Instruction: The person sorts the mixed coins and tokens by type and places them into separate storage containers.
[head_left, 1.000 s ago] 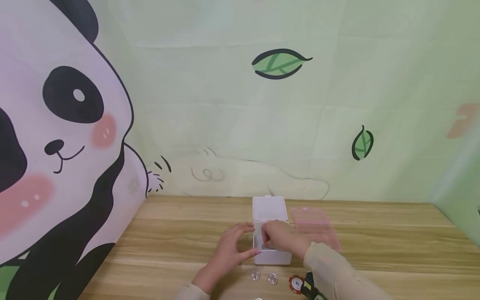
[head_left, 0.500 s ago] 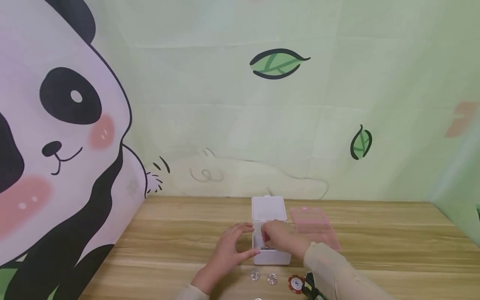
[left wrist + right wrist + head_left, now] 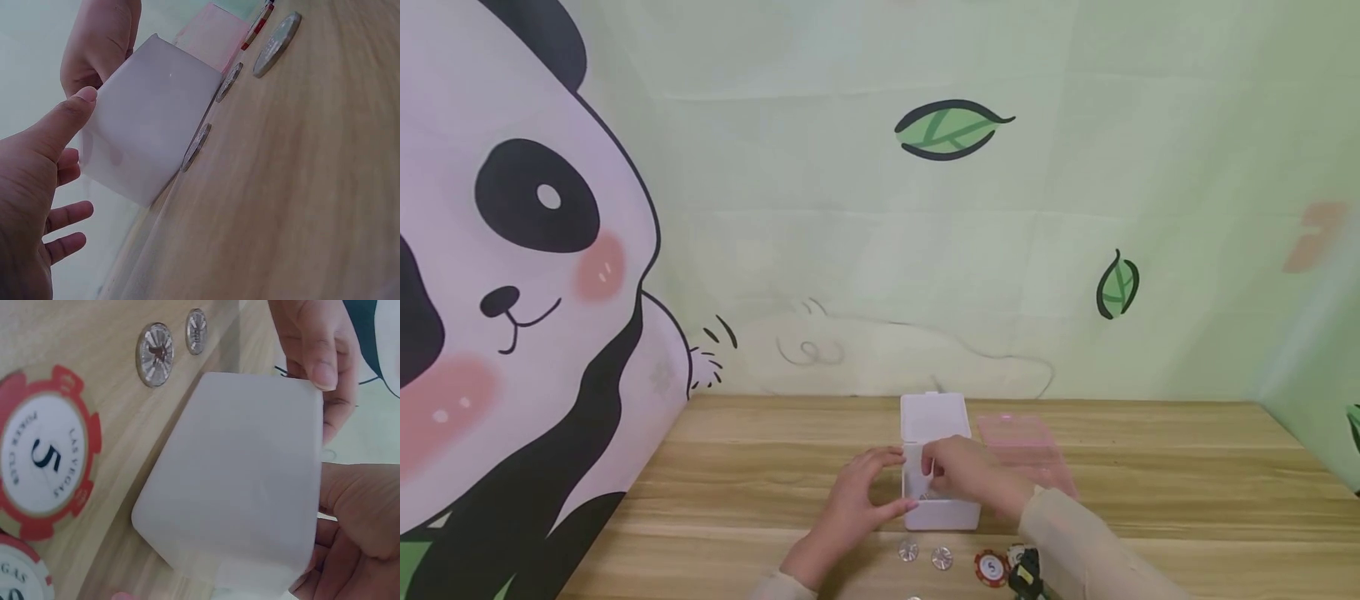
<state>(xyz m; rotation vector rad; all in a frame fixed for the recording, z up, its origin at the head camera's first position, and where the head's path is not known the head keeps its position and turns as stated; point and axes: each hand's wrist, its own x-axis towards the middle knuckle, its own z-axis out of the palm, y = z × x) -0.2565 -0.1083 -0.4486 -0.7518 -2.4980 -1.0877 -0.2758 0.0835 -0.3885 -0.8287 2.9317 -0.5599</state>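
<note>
A white plastic box (image 3: pixel 942 517) stands on the table, its hinged lid (image 3: pixel 934 418) swung back. My left hand (image 3: pixel 853 496) holds the box at its left side, thumb on the front corner and fingertips at the rear. In the left wrist view that thumb (image 3: pixel 81 95) rests on the rim, while the lower fingers stick out beside the wall. My right hand (image 3: pixel 966 468) reaches down into the box with bent fingers. I cannot tell whether its fingertips pinch anything. A silver coin (image 3: pixel 924 497) shows inside, below the right hand. The box wall hides most of the inside.
Silver coins (image 3: pixel 942 558) lie before the box. To their right are a red-rimmed poker chip (image 3: pixel 991 568) and a second chip (image 3: pixel 1017 553), partly covered by a black device (image 3: pixel 1026 571) at the right wrist. A clear pink case (image 3: pixel 1037 450) lies behind the right forearm.
The right hand has shifted slightly inside the box, and its sleeve has moved a little right, baring more of the second chip. The left hand keeps its hold. The head view has drifted slightly.
</note>
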